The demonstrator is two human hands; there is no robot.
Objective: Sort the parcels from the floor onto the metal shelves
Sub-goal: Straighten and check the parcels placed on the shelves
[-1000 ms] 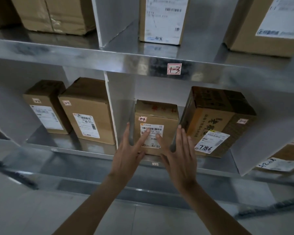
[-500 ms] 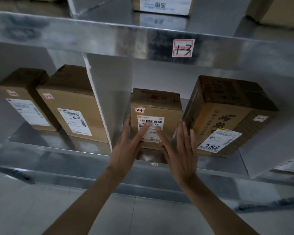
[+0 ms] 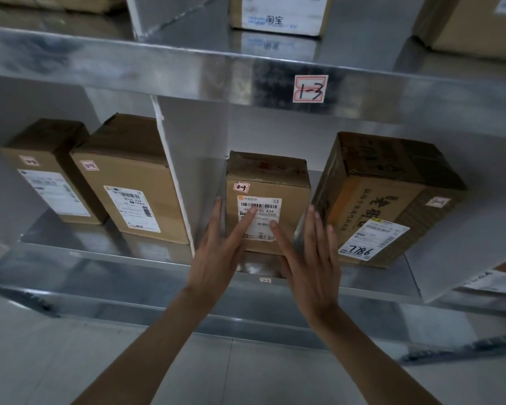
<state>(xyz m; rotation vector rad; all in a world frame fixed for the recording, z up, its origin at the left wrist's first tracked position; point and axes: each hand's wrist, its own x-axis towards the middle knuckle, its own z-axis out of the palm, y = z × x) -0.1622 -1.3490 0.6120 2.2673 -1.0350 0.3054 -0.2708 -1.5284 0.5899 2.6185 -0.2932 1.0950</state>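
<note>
Small parcel [image 3: 268, 182] flanked by two flat hands on the metal shelf [image 3: 146, 260].
Left hand [image 3: 216, 258] and right hand [image 3: 313, 258] are held straight-fingered, thumbs laid on its label [image 3: 260, 217]; nothing is grasped.

Four parcels [image 3: 268, 200] on the lower shelf [image 3: 129, 258] (two hands [image 3: 216, 252]).

Parcel storeroom: numbered metal shelves [image 3: 187, 74] of labelled cardboard parcels [image 3: 135, 182].

The shelf [image 3: 146, 267] is bare sheet metal, glossy and smooth, with dull reflections. The box [image 3: 268, 182] at 12 o'clock is matt brown cardboard with a white paper label [image 3: 260, 217]. The floor [image 3: 70, 361] looks smooth, grey, slightly shiny.
</note>
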